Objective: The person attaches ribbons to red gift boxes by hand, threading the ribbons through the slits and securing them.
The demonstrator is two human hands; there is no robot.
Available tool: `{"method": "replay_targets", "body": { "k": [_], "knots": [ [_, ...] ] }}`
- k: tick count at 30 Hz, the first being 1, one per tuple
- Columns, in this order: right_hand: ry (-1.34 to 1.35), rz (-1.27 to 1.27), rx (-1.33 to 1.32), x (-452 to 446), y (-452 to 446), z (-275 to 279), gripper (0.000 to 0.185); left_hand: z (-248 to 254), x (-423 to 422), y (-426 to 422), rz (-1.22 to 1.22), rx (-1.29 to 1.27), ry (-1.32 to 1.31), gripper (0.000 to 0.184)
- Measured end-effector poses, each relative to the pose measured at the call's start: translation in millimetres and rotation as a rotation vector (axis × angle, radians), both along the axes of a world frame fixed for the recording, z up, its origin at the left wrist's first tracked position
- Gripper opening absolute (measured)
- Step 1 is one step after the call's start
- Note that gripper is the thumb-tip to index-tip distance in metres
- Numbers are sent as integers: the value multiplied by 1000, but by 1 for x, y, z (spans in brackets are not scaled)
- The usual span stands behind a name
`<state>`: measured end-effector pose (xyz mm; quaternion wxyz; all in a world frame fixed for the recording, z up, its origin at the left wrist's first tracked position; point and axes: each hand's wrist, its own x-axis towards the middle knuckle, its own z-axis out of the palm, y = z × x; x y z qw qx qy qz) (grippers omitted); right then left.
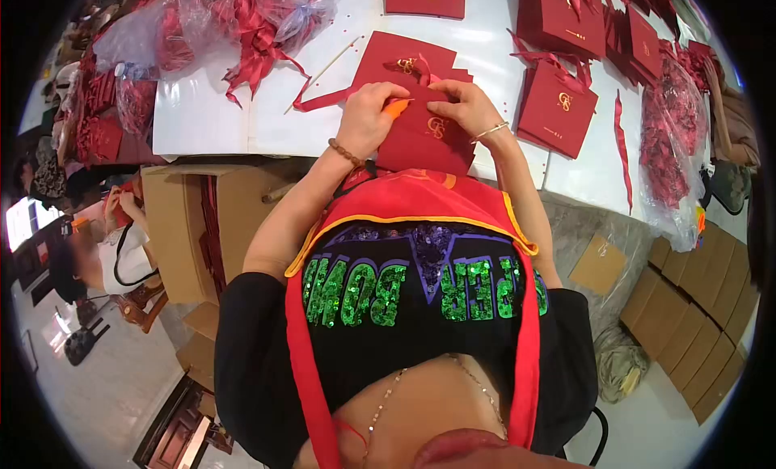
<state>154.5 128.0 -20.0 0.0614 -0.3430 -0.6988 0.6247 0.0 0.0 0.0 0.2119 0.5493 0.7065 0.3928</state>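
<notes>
A dark red paper gift bag (437,128) with a gold emblem lies in front of me at the table's front edge. My left hand (368,117) is closed around a small orange-handled tool (396,107), its tip against the bag's top edge; the tool's exact kind is hard to make out. With thumb and fingers my right hand (467,109) grips the same bag's upper edge. A red ribbon (323,102) trails to the left from under my left hand. Another red bag (388,57) lies just beyond, with a ribbon bow near its emblem.
Bags with ribbon handles (558,105) stand and lie at the right. Clear plastic bags of red ribbon (299,16) are at the back left, another (671,137) at the right edge. A thin stick (327,71) lies on the white table (202,121). An open carton (174,234) stands below left.
</notes>
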Motion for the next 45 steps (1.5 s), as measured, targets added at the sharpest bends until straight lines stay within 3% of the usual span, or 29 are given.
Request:
{"method": "replay_targets", "body": {
  "k": [3,11,24,27,32,45],
  "knots": [
    [-59,42,73,4,3,6,35,-3,7,2,44,-3,-122,11],
    [-34,52,106,3,2,5,36,-2,15,11,1,48,270,9],
    [-35,51,157,-4,-7,8,37,0,9,12,-59,14,348,9],
    [-148,80,251,-6,-11,20,33,2,9,15,-64,-17,397,7],
    [-63,22,339,-5,-16,16,31,8,21,19,-92,20,731,7],
    [-84,-6,386,-8,-17,11,30,0,20,19,-90,27,707,6]
  ]
}}
